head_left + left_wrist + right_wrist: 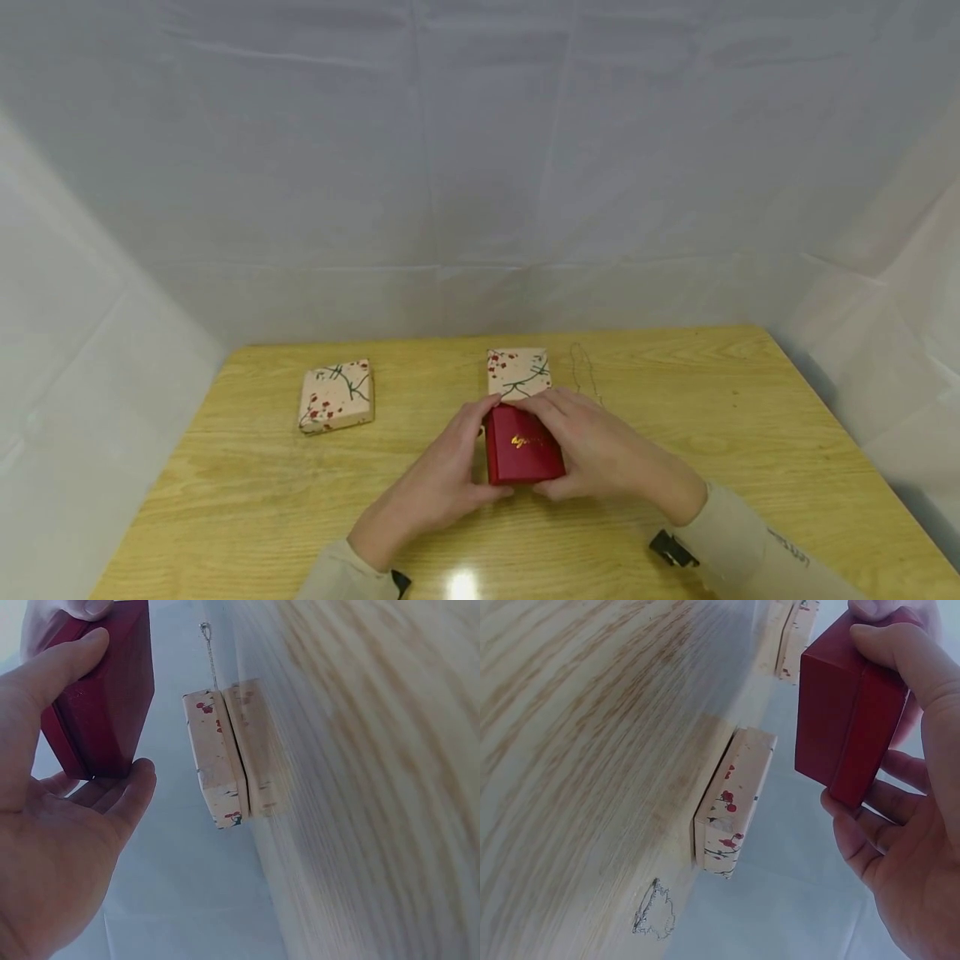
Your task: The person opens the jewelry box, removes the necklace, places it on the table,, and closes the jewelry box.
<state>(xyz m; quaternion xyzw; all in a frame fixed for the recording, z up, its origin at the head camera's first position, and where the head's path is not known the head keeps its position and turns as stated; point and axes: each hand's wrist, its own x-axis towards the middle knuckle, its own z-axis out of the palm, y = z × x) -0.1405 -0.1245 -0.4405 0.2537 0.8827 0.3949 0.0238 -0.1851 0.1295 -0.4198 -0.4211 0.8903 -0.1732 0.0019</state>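
Note:
A small red jewelry box (524, 446) with gold script on its lid is held between both hands, raised off the table. Its lid looks closed, with a seam along the side. My left hand (448, 467) grips the left side, thumb on the near edge and fingers at the far edge. On the opposite side my right hand (600, 450) grips it the same way. Just beyond lies a cream floral-print box (519, 372), partly covered by the hands in the head view. A thin chain necklace (654, 911) lies on the table to the right of that box.
Another cream floral-print box (337, 396) sits at the left of the wooden table (225, 517). White sheeting (480, 167) hangs behind the table and along both sides.

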